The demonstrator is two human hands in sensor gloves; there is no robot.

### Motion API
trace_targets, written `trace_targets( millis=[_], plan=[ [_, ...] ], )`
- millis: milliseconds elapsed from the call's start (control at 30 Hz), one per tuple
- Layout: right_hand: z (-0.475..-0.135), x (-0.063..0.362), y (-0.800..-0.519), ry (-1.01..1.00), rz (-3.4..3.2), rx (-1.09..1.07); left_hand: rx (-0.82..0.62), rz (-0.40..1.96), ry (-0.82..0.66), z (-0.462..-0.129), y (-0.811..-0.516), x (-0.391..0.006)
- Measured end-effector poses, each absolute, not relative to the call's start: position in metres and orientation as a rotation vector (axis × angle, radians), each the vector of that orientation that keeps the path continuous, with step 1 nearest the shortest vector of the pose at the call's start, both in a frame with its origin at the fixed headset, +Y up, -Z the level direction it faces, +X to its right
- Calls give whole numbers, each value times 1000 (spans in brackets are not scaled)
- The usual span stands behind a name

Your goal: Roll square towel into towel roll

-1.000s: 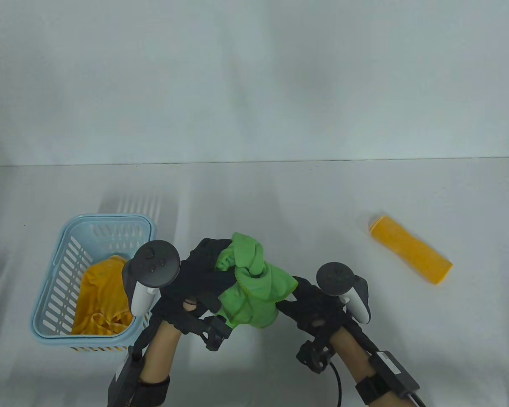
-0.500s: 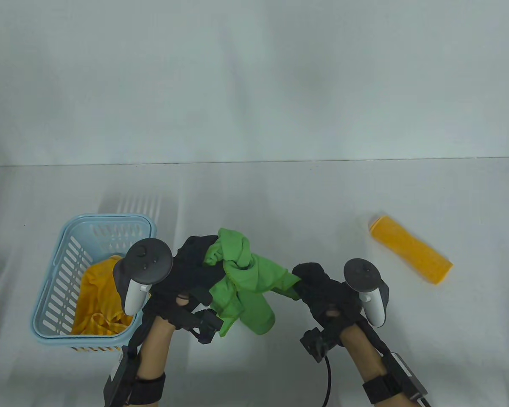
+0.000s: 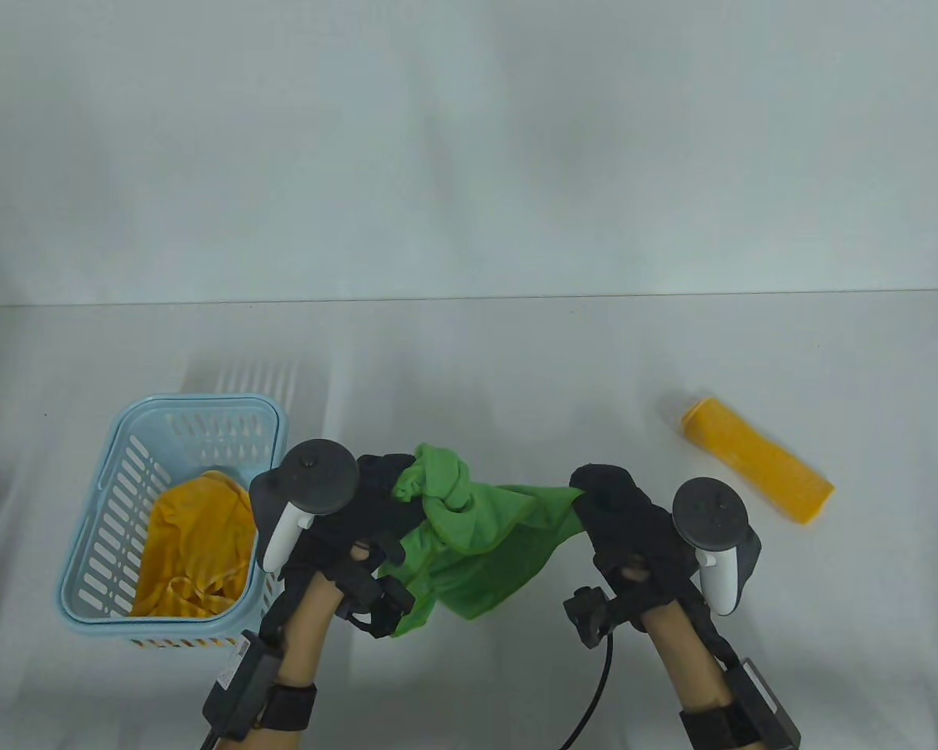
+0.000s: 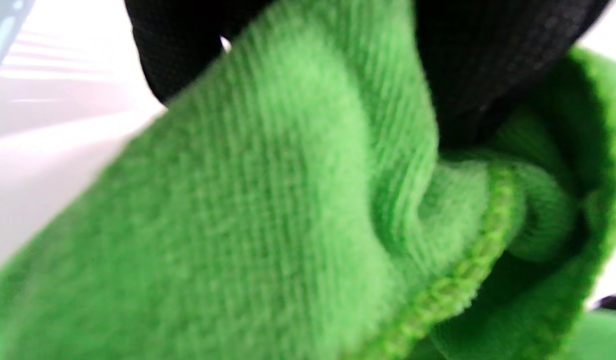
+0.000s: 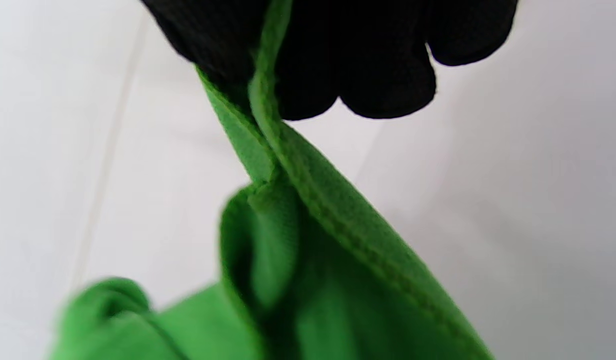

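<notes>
A crumpled green towel (image 3: pixel 477 539) hangs above the table between both gloved hands. My left hand (image 3: pixel 379 500) grips a bunched part of it at the towel's left. A corner on the right is pinched by my right hand (image 3: pixel 606 500), and the cloth stretches between them. In the left wrist view the green towel (image 4: pixel 287 215) fills the frame under dark fingers (image 4: pixel 488 65). The right wrist view shows black fingertips (image 5: pixel 308 65) pinching the towel's stitched edge (image 5: pixel 308 170).
A light blue slotted basket (image 3: pixel 98 531) at the left holds a crumpled yellow towel (image 3: pixel 191 547). A rolled yellow towel (image 3: pixel 758 461) lies on the white table at the right.
My right hand has moved right and away from the left, drawing one corner out. The towel went from a tight bundle to a partly spread sheet.
</notes>
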State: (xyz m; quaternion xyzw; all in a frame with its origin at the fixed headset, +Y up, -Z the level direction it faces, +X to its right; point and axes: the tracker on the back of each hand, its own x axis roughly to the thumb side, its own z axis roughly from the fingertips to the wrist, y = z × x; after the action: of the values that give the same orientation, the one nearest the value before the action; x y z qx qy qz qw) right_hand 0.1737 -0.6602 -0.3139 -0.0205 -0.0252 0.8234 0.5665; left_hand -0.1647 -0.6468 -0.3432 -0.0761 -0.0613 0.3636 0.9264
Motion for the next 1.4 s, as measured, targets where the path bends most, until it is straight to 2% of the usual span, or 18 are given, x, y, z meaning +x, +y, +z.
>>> trace_targets(
  millis=[133,333,567,800,967,1267,1400],
  plan=[
    [-308,171,-618,-165,1938,5,-214,669,-104,-349,-663,-161],
    [-316,153,-547,-202,2075,77,-242,592,-71,-350,-674,-158],
    [-335,143,-499,-209,2231,37,-210,591,-69,-347,-666,-159],
    [-338,145,-470,-217,2290,-15,-184,580,-129,-341,-657,-151],
    [-338,144,-462,-212,2310,-42,-241,534,-208,-340,-661,-138],
    [-338,134,-457,-202,2333,-17,-456,383,-253,-344,-706,-113],
    [-338,131,-456,-203,2338,-14,-496,317,-236,-345,-722,-105]
  ],
)
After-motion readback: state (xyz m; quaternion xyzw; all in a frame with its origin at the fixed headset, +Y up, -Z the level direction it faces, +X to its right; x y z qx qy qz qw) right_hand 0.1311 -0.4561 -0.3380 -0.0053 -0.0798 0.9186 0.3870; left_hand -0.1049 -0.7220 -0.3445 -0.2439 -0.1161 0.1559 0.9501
